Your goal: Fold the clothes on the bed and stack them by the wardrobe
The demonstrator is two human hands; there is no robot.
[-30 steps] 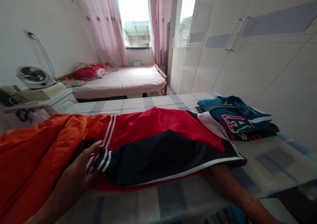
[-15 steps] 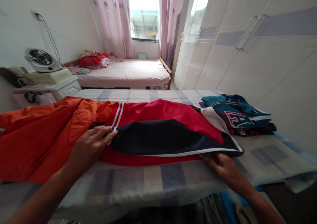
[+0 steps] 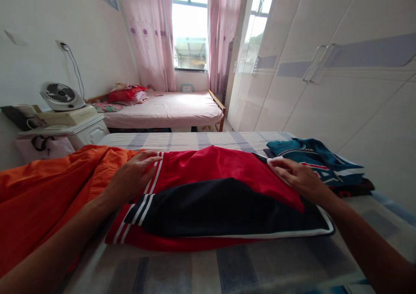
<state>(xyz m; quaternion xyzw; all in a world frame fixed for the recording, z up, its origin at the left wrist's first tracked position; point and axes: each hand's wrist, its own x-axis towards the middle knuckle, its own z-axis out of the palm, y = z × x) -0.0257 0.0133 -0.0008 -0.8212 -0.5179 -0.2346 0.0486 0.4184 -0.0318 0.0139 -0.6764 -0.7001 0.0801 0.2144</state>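
Observation:
A red and navy sports garment [image 3: 201, 207] with white stripes lies folded lengthwise on the covered bed. My left hand [image 3: 134, 175] is over its striped left end, fingers stretched toward the far edge and thumb apart, with no cloth visibly gripped. At the opposite end, my right hand [image 3: 300, 179] pinches the white edging by the far corner. Orange clothing [image 3: 61, 198] is heaped beside my left forearm, partly hidden by it. Just beyond my right hand rests a folded teal garment [image 3: 302, 149] with lettering, on top of darker cloth.
A checked plastic-like cover [image 3: 182, 272] spreads over the bed under the clothes. White wardrobe doors [image 3: 357, 95] rise along the right. A second bed [image 3: 175, 108] stands by the window, and a fan [image 3: 61, 95] sits on a cabinet at left.
Both hands have moved from the garment's near side to its far edge. My left hand has let go of the navy part, whose striped end now lies flat. The view has tilted up.

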